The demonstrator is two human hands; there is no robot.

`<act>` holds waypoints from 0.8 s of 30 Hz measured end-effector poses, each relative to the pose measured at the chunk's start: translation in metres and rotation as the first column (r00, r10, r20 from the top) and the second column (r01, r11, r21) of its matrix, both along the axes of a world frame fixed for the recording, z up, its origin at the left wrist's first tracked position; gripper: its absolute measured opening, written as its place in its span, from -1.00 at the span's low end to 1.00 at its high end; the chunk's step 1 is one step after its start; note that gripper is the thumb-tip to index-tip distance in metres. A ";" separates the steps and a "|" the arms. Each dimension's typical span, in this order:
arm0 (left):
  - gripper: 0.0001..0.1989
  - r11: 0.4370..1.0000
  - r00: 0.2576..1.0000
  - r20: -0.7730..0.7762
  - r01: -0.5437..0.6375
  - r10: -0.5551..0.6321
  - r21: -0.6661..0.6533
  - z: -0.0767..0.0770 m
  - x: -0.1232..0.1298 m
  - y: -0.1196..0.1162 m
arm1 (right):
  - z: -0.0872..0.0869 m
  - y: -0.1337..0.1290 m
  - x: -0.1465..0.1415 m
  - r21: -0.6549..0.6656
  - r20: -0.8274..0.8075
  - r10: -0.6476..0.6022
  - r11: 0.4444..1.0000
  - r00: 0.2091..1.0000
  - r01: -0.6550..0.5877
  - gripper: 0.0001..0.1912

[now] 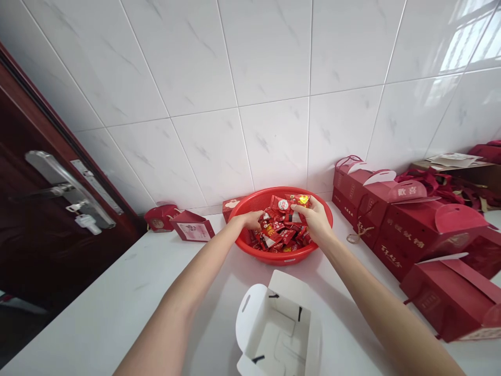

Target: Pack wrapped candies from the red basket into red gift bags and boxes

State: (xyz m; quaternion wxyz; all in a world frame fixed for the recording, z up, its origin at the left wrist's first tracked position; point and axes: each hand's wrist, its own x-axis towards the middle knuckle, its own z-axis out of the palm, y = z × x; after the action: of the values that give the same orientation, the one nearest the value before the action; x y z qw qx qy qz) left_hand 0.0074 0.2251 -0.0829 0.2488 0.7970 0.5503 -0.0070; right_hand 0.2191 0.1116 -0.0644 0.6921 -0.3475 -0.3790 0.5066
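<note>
A round red plastic basket stands against the tiled wall, filled with small red-wrapped candies. My left hand reaches in at its left side, fingers curled down among the wrappers; what they hold, if anything, is hidden. At the right side, my right hand pinches red candy packets between thumb and fingers, just above the pile. In front of the basket sits an open gift box, its white inside facing up and its flaps spread; nothing lies in it.
Several red gift boxes with handles line the right side. Two small red boxes stand at the left, near a dark door with keys in its lock. Another red box is partly behind the basket.
</note>
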 end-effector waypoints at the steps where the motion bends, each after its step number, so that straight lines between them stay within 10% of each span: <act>1: -0.17 1.000 1.000 0.028 -0.001 0.001 0.010 -0.001 0.000 0.001 | 0.000 0.000 0.000 -0.003 0.003 0.002 1.000 1.000 -0.002 -0.62; 11: -0.87 0.998 0.920 0.389 -0.057 0.043 0.025 0.000 0.001 0.003 | 0.001 -0.003 0.000 -0.004 0.028 -0.009 1.000 1.000 0.009 -0.65; 24: -0.71 0.968 0.839 0.524 -0.231 0.149 0.094 0.003 0.000 0.001 | 0.001 -0.002 0.000 -0.013 0.027 -0.030 0.999 0.999 0.031 -0.67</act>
State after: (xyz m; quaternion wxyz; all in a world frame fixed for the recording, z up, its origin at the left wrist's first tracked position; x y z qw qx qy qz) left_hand 0.0074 0.2263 -0.0800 0.3236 0.7281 0.5394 0.2723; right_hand 0.2193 0.1097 -0.0632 0.6921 -0.3648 -0.3796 0.4938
